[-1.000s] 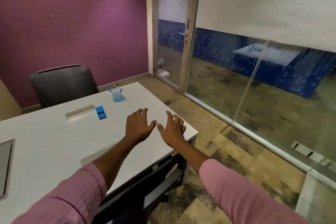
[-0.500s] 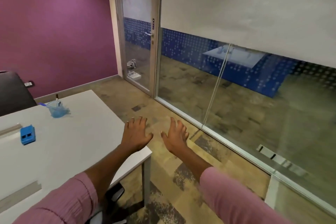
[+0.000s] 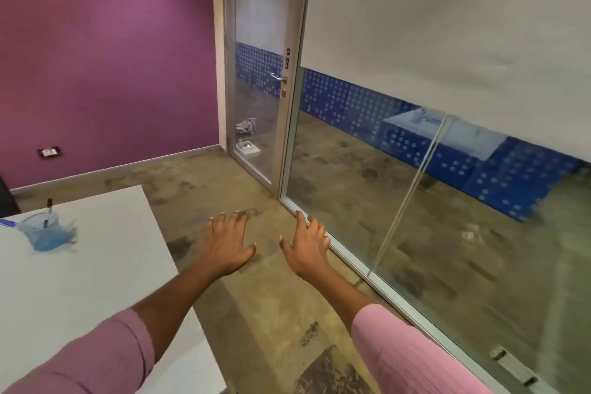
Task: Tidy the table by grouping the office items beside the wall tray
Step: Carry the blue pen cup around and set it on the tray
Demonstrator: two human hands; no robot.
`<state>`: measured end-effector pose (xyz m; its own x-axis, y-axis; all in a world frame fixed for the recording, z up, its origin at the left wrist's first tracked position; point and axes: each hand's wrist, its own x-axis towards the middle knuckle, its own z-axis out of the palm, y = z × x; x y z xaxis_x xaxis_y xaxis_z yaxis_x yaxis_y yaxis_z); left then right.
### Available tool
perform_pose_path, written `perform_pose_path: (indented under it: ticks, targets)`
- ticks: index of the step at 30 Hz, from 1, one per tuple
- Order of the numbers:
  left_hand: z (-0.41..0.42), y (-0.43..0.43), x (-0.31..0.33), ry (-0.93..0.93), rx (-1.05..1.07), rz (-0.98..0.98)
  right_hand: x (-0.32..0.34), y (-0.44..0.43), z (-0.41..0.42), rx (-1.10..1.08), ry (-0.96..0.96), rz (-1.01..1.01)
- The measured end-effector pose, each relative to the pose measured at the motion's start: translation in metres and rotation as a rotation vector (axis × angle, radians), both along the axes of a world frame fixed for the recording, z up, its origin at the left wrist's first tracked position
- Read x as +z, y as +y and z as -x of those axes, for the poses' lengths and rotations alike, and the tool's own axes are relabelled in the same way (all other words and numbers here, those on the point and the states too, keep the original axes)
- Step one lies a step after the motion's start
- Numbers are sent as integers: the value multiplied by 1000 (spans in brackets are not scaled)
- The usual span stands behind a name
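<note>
1. as we look down, we see our left hand (image 3: 225, 246) held out flat with its palm down, fingers spread wide, and nothing in it.
2. our right hand (image 3: 307, 248) is just beside it, also flat and wide open, and it holds nothing too.
3. both hands hang in the air over the brown floor (image 3: 256, 313), past the edge of the white table (image 3: 96, 281). they do not touch each other or the table.
4. pink sleeves (image 3: 412, 358) cover both arms up to the middle of the forearm.
5. the white table fills the lower left side of the view.
6. a blue see-through pen cup (image 3: 43, 233) stands on the table near its far edge, well apart from our hands.
7. a black pen (image 3: 48, 211) sticks up out of the cup, and something blue pokes out on the cup's left side, but we cannot tell what it is.
8. behind the table is a purple wall (image 3: 112, 57) with a small socket (image 3: 49, 152) low down.
9. a glass door (image 3: 259, 89) with a silver handle stands next to the purple wall.
10. a big glass wall (image 3: 447, 169) runs along our right side, with a blue dotted strip seen behind it.
</note>
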<state>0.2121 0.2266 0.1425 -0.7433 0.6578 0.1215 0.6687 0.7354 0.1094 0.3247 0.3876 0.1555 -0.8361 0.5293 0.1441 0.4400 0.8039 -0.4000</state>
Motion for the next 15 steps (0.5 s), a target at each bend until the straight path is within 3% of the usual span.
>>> perform_pose_path:
  ticks: [6, 15]
  targets:
    - [78, 49, 1, 18, 129, -19, 0, 58, 96, 182, -21, -164]
    - [214, 101, -6, 20, 465, -26, -3, 131, 285, 524, -23, -209]
